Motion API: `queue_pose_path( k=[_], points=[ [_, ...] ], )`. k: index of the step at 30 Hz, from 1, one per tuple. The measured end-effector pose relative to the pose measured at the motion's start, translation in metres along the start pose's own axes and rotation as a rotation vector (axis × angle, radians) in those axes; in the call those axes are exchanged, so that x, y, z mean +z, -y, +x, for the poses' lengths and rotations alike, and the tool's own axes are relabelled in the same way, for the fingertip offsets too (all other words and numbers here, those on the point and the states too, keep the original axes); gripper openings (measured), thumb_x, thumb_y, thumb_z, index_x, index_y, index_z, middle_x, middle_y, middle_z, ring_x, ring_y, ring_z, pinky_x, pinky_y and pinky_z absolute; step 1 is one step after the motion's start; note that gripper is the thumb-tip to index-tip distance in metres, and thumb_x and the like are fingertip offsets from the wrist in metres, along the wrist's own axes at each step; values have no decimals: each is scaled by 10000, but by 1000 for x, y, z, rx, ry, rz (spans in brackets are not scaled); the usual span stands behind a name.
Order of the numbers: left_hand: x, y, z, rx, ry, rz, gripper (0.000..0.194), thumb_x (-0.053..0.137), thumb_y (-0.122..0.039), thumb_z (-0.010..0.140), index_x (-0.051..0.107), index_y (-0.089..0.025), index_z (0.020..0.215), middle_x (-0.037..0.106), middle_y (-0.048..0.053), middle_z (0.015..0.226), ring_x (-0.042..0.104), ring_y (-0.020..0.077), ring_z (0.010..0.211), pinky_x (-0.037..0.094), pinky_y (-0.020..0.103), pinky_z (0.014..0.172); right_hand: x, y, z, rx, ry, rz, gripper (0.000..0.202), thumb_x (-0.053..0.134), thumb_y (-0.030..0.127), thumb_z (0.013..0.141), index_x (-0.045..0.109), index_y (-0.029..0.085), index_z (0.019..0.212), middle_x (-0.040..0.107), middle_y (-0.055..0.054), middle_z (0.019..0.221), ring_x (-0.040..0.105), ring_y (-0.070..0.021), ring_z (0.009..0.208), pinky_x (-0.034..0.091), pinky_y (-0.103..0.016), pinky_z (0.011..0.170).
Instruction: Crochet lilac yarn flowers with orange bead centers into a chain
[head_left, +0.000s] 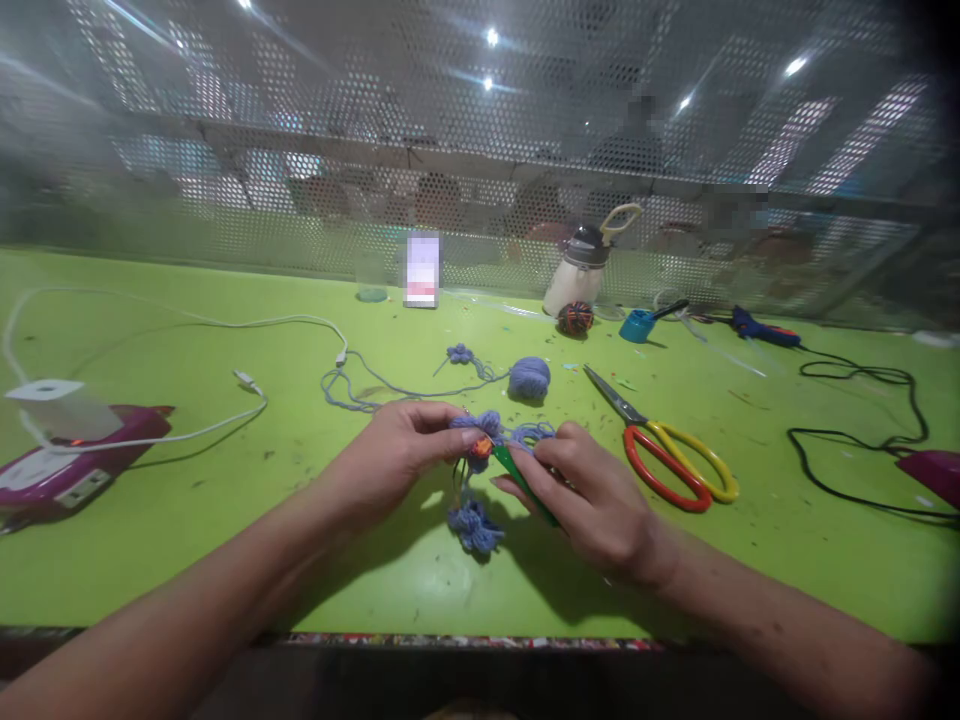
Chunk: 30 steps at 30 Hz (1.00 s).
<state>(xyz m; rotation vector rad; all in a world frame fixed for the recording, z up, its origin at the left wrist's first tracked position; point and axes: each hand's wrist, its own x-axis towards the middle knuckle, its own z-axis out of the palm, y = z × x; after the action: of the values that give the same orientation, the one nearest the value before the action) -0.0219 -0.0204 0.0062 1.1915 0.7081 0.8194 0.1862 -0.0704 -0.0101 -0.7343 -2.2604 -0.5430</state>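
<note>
Pinched between the thumb and fingers of my left hand (420, 440) is a blue-purple yarn flower (486, 424) with an orange-red centre. My right hand (589, 495) is closed around a green-handled tool (525, 480), whose tip is at the flower's centre. Loops of the same yarn (532, 434) lie by my right fingers. Below the flower hangs another blue-purple yarn piece (475, 527). Beyond my hands are a ball of blue-purple yarn (529, 378) and a small yarn flower (460, 353) on the green table.
Large scissors (667, 465) with red and yellow handles lie right of my right hand. Farther back stand a phone (421, 270), a bottle (576, 272), a dark multicoloured ball (575, 318) and a blue pot (637, 325). A purple power strip (97, 455) is at left.
</note>
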Motion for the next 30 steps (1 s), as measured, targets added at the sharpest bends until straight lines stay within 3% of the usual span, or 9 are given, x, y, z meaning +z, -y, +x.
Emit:
queue_pose_path(
  k=[6, 12, 14, 17, 21, 25, 27, 30],
  points=[
    [3, -2, -1, -33, -36, -126, 61, 790, -180, 690, 757, -137, 719, 716, 39, 717, 604, 145, 709, 447, 282, 758, 5, 3, 2, 37, -72, 28, 285, 630, 132, 860, 624, 103, 1143, 596, -81, 735, 470, -199, 682, 426, -347, 557],
    [3, 2, 4, -56, -85, -125, 85, 798, -173, 671, 731, -125, 689, 696, 43, 692, 595, 146, 687, 438, 279, 723, 8, 0, 5, -15, 3, -3, 210, 532, 88, 897, 675, 165, 1030, 604, -64, 696, 494, -201, 669, 415, -347, 556],
    [2, 2, 5, -63, -97, -142, 86, 802, -153, 654, 722, -122, 663, 690, 40, 676, 592, 140, 666, 440, 277, 708, 9, 0, 8, 31, 6, 49, 170, 542, 122, 902, 683, 151, 992, 590, -65, 702, 495, -194, 661, 423, -341, 554],
    [1, 2, 5, -37, -128, -186, 89, 810, -146, 649, 729, -125, 679, 698, 36, 696, 599, 132, 668, 449, 276, 718, 9, 6, 12, 268, -43, 301, 151, 615, 249, 885, 687, 134, 951, 566, -63, 744, 514, -187, 687, 446, -330, 569],
    [2, 4, 4, 10, -144, -215, 93, 807, -168, 676, 749, -131, 737, 721, 50, 760, 615, 138, 724, 447, 278, 753, 12, 23, 16, 743, -115, 793, 279, 582, 406, 903, 707, 189, 781, 561, -40, 699, 525, -179, 687, 455, -337, 615],
    [3, 7, 3, 58, -146, -201, 75, 788, -206, 719, 756, -152, 760, 722, 37, 767, 601, 131, 735, 434, 265, 745, 20, 39, 25, 1203, -317, 1177, 386, 594, 521, 862, 707, 199, 683, 595, -53, 686, 515, -166, 640, 447, -333, 609],
    [4, 7, 3, 94, -156, -157, 78, 780, -218, 732, 760, -156, 774, 724, 38, 784, 601, 138, 764, 433, 269, 778, 24, 43, 29, 1338, -408, 1271, 329, 676, 506, 802, 711, 200, 685, 602, -46, 670, 506, -156, 612, 443, -319, 588],
    [4, 5, 2, 115, -150, -73, 112, 766, -254, 752, 764, -156, 807, 732, 55, 828, 612, 165, 812, 436, 298, 822, 24, 41, 30, 1373, -449, 1186, 220, 729, 430, 778, 723, 212, 744, 600, -27, 663, 510, -153, 622, 437, -307, 591]
  ],
)
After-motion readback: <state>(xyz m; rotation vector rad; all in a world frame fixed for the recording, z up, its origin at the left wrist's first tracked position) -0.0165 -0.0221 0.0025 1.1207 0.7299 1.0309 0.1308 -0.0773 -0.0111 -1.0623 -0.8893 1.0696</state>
